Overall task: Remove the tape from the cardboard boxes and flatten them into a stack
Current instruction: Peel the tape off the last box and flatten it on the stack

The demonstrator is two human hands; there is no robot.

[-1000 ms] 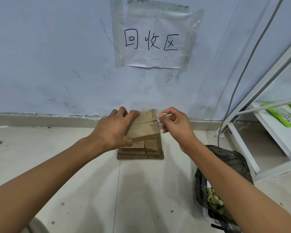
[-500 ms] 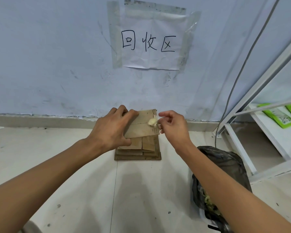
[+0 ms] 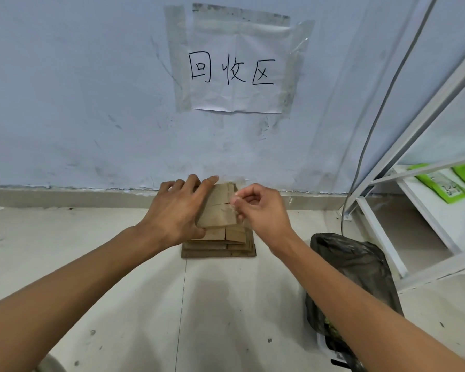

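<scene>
Above the stack of flattened boxes by the wall, the left hand clamps a small cardboard box while the right hand pinches tape, hard to see, at its edge; flattening looks still to come

Scuffed pale-blue wall with taped paper sign; grey floor; white shelf frame.
</scene>
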